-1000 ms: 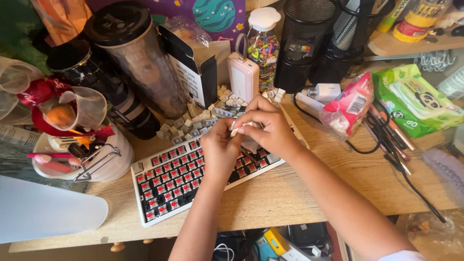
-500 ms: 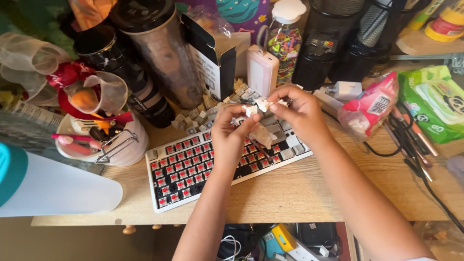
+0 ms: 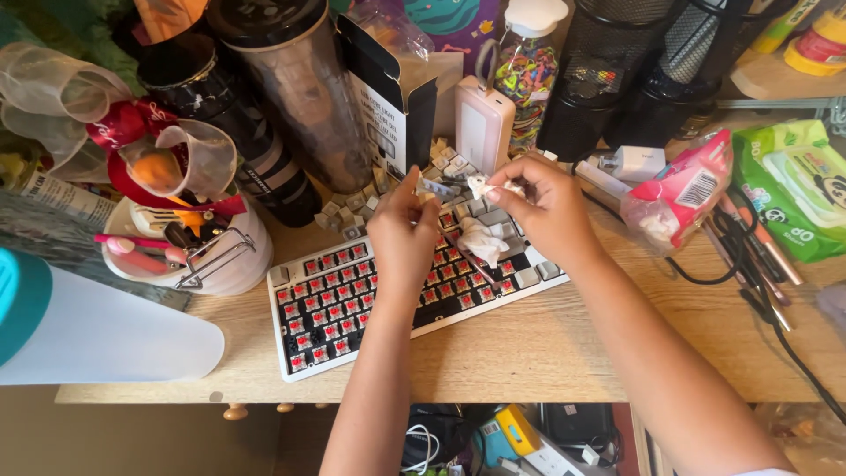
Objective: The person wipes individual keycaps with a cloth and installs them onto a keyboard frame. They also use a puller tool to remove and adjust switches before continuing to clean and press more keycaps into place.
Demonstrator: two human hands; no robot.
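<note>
left hand (image 3: 404, 234) pinches a grey keycap (image 3: 438, 188); right hand (image 3: 539, 210) grips a white wipe (image 3: 481, 186). below the fingers, the white keyboard with red switches (image 3: 352, 300) sits mostly bare of caps; a few remain.

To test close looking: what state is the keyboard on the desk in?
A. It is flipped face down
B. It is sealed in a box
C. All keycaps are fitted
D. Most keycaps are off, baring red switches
D: the keyboard lies face up with rows of bare red switches, a few caps remain at its right end, and loose keycaps sit piled behind it.
</note>
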